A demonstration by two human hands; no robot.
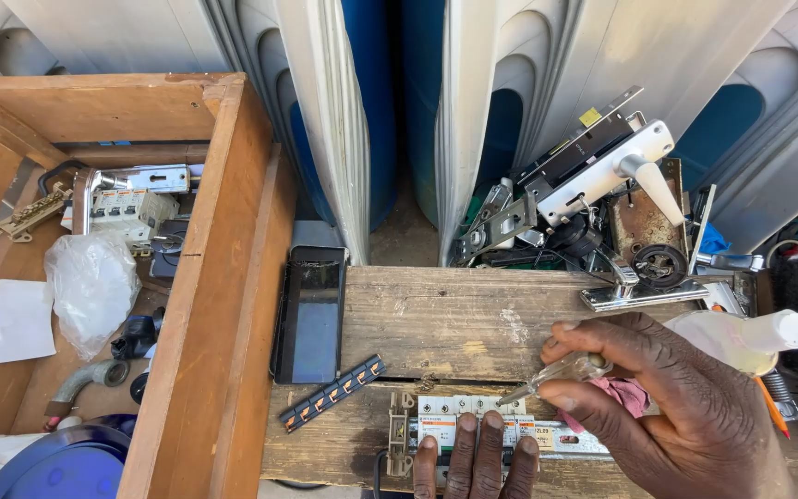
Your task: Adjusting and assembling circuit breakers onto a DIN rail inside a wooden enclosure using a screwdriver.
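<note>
One breaker block (pixel 473 416) under left hand (pixel 477 462).

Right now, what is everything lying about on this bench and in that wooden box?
White row of circuit breakers on a metal rail: one, bench front.
Clear-handled screwdriver: one, tip at the breakers.
Black comb-shaped busbar strip: one, bench left.
Black phone: one, bench's left edge.
Silver door-lock and handle parts: a pile, behind bench.
Open wooden box: one, left.
Crumpled clear plastic bag: one, inside box.
Left hand: pressing on the breakers.
Right hand: grip shut on the screwdriver.
</note>
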